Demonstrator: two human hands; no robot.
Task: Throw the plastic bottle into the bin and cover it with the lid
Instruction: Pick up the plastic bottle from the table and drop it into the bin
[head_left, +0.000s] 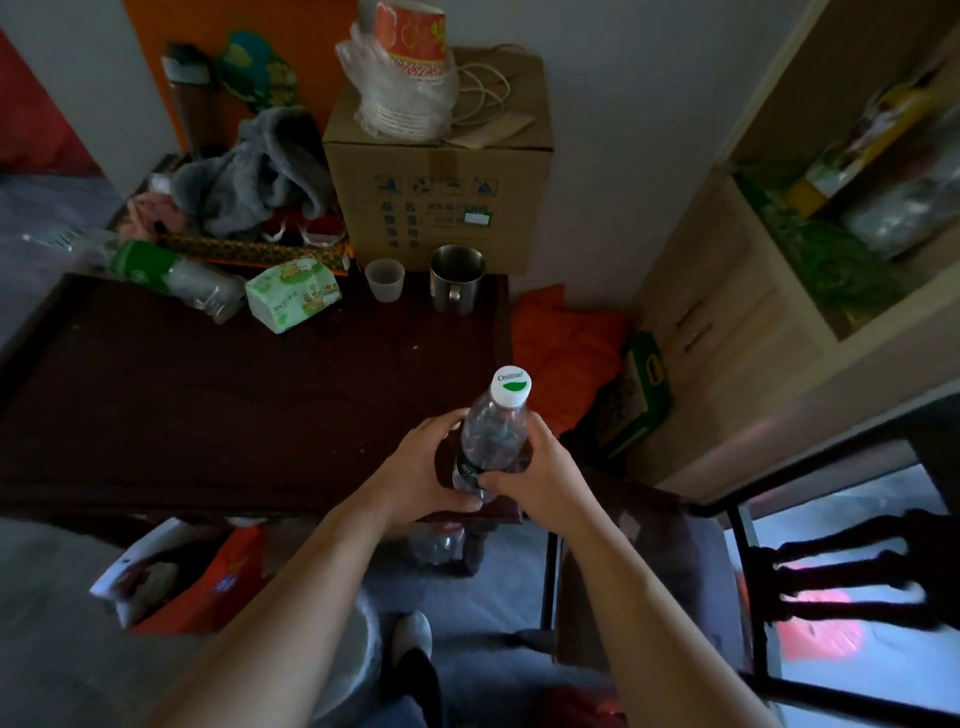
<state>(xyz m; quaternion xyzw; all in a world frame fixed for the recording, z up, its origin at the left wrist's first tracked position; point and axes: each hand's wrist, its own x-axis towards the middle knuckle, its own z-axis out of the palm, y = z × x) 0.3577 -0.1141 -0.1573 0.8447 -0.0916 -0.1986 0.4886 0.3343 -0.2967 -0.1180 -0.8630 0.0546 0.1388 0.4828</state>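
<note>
A clear plastic bottle (496, 431) with a white cap and a green label stands upright near the front right corner of the dark wooden table (208, 405). My left hand (426, 467) grips its lower left side. My right hand (535, 467) wraps around its lower right side, fingers over the green label. A whitish round shape (353, 660) shows on the floor below my left forearm; I cannot tell whether it is the bin. No lid is recognisable.
At the table's back stand a cardboard box (441, 192), a steel mug (457, 278), a small plastic cup (384, 278), a tissue pack (293, 296) and a lying bottle (171, 270). A dark chair (753, 561) is at right, bags (182, 577) on the floor at left.
</note>
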